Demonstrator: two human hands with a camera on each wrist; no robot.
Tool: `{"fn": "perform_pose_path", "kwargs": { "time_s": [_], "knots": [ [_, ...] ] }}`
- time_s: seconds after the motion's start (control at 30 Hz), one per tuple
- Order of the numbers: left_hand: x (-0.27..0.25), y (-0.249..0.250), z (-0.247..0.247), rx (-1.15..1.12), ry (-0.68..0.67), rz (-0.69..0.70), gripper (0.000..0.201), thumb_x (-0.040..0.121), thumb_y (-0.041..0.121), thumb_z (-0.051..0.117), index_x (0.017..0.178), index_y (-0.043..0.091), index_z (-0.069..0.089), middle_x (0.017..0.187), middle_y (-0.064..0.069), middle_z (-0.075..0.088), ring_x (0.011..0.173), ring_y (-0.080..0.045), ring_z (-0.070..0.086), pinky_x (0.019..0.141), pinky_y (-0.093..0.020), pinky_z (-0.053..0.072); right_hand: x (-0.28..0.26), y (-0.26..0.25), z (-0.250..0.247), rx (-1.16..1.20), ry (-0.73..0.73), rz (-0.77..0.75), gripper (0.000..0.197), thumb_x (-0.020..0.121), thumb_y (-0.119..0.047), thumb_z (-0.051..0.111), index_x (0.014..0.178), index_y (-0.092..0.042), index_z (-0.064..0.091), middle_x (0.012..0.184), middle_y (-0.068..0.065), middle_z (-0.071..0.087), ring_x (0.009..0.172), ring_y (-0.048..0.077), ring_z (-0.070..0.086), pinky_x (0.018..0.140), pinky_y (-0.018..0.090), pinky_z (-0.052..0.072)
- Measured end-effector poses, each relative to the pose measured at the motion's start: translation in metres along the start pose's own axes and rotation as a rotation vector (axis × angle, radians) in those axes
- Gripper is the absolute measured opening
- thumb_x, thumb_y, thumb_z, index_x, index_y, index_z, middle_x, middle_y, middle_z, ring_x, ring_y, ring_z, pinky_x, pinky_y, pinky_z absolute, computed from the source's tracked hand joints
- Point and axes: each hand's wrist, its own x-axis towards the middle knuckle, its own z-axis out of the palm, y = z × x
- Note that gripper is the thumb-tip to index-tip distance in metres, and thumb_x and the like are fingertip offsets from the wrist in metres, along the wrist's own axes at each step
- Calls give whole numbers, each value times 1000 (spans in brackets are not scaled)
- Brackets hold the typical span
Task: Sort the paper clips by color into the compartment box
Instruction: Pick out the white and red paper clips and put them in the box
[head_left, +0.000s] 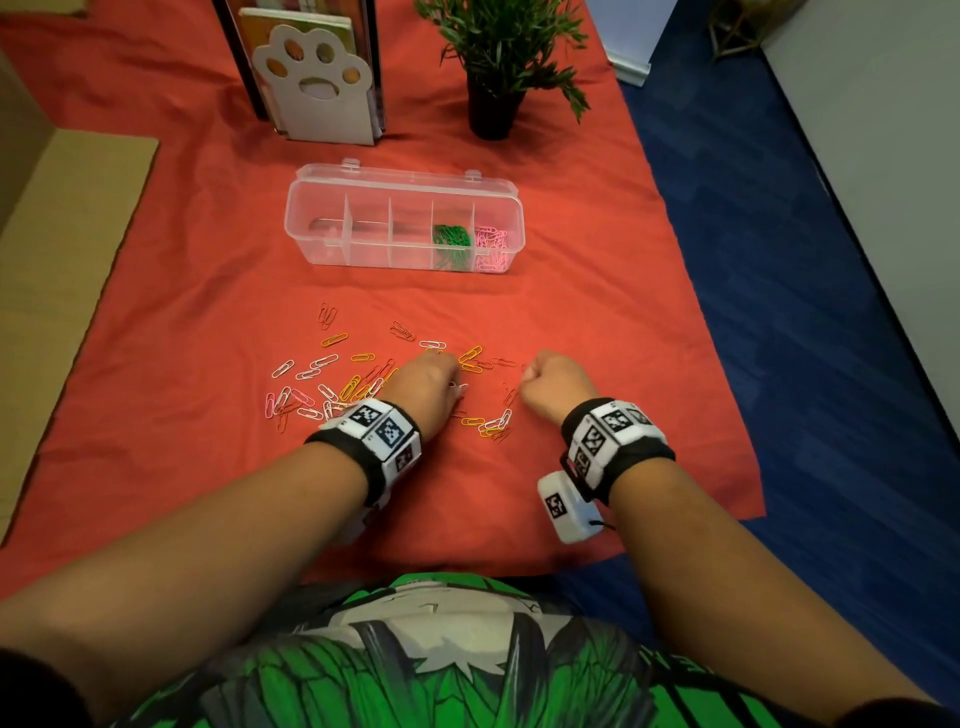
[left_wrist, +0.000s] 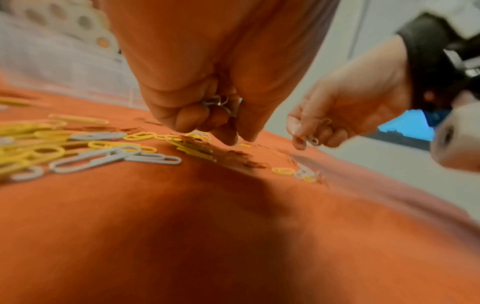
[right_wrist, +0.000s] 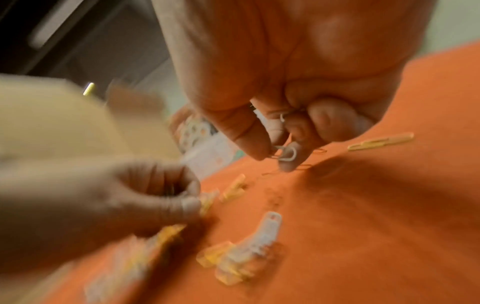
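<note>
Fingers of the left hand (head_left: 423, 382) curl into a loose fist, and the left wrist view shows several white clips (left_wrist: 221, 103) bunched inside that curl while thumb and forefinger reach down to the cloth. The right hand (head_left: 556, 382) is curled the same way, pinching one white clip (right_wrist: 287, 153) between thumb and forefinger, with more wire showing deeper in the palm.

Around both hands the loose paper clips (head_left: 332, 387) lie scattered on the red cloth (head_left: 597, 322): white, yellow, a few pink, and red ones that nearly vanish against the fabric. Farther off stands the clear compartment box (head_left: 311, 218), its lid open, with green clips (head_left: 451, 241) in the second cell from the right and pink clips (head_left: 492, 244) in the end cell; the other cells look empty.

These clips probably weigh almost nothing, are stiff wire with a slick coating, and lie flat, so a fingertip likely has to tip up a rounded end before pinching across the loops. Hoarding them in the palm risks tangles and dropped clips. The soft cloth should yield a little under a nail, which helps.
</note>
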Motion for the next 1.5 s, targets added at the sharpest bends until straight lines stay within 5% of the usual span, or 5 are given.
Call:
{"fn": "perform_pose_path", "kwargs": {
  "time_s": [0.13, 0.27, 0.43, 0.87, 1.5],
  "knots": [
    [-4, 0, -14, -458, 19, -173, 7, 90, 15, 53, 96, 15, 57, 81, -1, 59, 72, -17, 54, 68, -25, 39, -3, 1, -2, 531, -150, 101, 29, 86, 2, 42, 74, -23, 51, 66, -3, 46, 55, 12, 41, 37, 16, 32],
    [-7, 0, -29, -1253, -147, -507, 23, 88, 4, 38, 79, 19, 53, 64, 1, 47, 45, -7, 48, 44, -17, 40, -11, 2, -1, 883, -311, 269, 23, 90, -12, 44, 68, -18, 48, 58, -3, 34, 48, 9, 31, 37, 13, 23],
    [-9, -14, -44, -1514, -190, -643, 23, 81, 12, 37, 73, 11, 59, 64, -2, 59, 56, -15, 59, 57, -24, 54, -18, 0, 4, 932, -372, 301, 25, 94, -12, 40, 74, -14, 53, 53, -3, 32, 41, 7, 41, 37, 14, 31],
    [10, -19, -35, -669, -24, -368, 23, 89, 8, 43, 84, 18, 63, 59, 3, 49, 46, -13, 34, 45, -23, 25, -16, -6, 13, 220, -181, -43, 30, 84, 4, 36, 87, -22, 52, 66, -8, 48, 70, 18, 50, 56, 23, 34],
    [0, 13, 3, -47, -118, 33, 22, 71, 9, 65, 90, 19, 67, 99, -4, 65, 94, -22, 60, 75, -21, 40, -29, 13, 4, -265, -31, 51, 17, 85, -25, 51, 100, -19, 58, 117, 8, 54, 108, 28, 58, 89, 37, 48]
  ]
}}
